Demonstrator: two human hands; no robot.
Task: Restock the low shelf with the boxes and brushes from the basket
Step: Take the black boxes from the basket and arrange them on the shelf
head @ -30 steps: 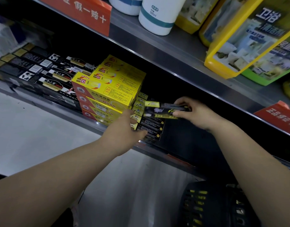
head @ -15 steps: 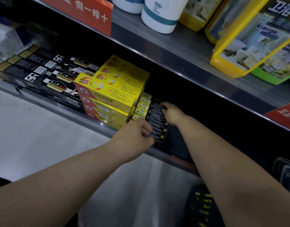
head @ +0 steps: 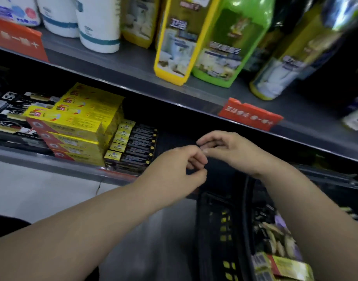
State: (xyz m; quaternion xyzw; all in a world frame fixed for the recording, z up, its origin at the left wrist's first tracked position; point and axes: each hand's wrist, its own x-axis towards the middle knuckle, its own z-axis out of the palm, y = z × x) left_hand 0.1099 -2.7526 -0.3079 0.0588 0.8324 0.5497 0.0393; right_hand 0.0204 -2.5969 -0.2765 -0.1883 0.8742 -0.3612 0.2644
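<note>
both hands hang empty in front of the low shelf (head: pixel 72 169), left hand (head: pixel 174 171) with fingers loosely curled, right hand (head: pixel 228 151) half open, so this looks like the gap between placements. the black-and-yellow boxes (head: pixel 133 147) sit stacked beside the yellow cartons (head: pixel 76 126); next comes a reach down into the basket (head: pixel 214 230) at lower right for more stock

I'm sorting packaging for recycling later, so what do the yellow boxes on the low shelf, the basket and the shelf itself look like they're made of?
The yellow boxes look like printed cardboard with a slightly glossy coat: sharp folded edges, flat panels. The basket seems to be black moulded plastic, with an open grid wall and a matte look. The low shelf appears to be grey painted metal, judging by its thin, smooth front lip, though blur leaves that open.
</note>
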